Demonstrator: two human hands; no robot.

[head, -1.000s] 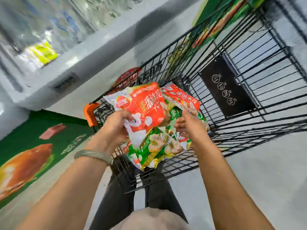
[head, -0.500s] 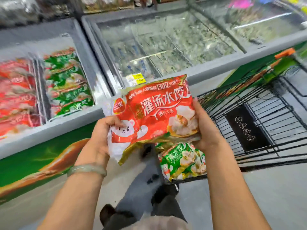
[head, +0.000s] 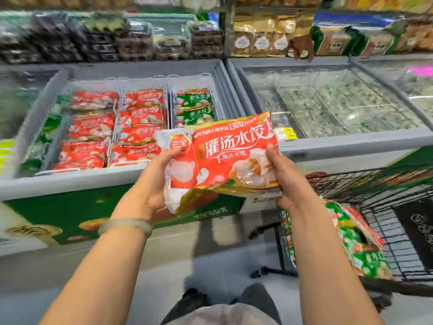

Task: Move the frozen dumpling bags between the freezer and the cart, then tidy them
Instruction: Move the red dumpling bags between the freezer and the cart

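I hold a red dumpling bag (head: 222, 158) flat in front of me, above the freezer's front edge. My left hand (head: 152, 186) grips its left end and my right hand (head: 287, 181) grips its right end. The open chest freezer (head: 70, 181) ahead on the left holds rows of red dumpling bags (head: 91, 132) and a column of green dumpling bags (head: 194, 106). The black wire cart (head: 398, 231) stands at the right, with green and red bags (head: 360, 245) lying in it.
A second freezer (head: 351, 137) with a glass lid stands ahead on the right. Shelves of packaged goods (head: 257, 36) run behind both freezers. Grey floor lies between me and the freezers; my legs show below.
I lifted the red bag out of the cart and turned left with it toward the freezer. Both hands kept their grip; the cart now sits at the right edge.
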